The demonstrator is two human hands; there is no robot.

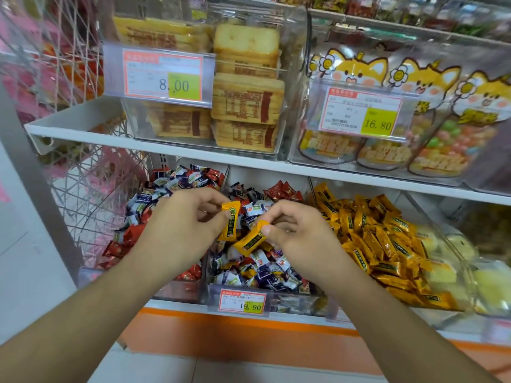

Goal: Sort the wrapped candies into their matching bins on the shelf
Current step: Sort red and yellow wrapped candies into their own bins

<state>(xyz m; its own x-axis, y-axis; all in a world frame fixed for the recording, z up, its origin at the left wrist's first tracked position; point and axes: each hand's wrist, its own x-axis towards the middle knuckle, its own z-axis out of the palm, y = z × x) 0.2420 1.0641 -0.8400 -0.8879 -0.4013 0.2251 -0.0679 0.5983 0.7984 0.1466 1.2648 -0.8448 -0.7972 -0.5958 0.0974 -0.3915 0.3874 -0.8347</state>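
Yellow candies: one [228, 223] pinched in left grip [188, 217] | other [249, 241] in right grip [297, 233] | above mixed bin [258, 291]

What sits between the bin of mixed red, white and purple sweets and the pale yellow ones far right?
In the head view, a bin heaped with orange-yellow candies lies between the mixed bin and the pale yellow sweets.

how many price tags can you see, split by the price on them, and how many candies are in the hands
8.00 price tag: 1
16.80 price tag: 1
19.90 price tag: 1
Orange candy held by the left hand: 1
Orange candy held by the right hand: 1
Total: 3 tags, 2 candies
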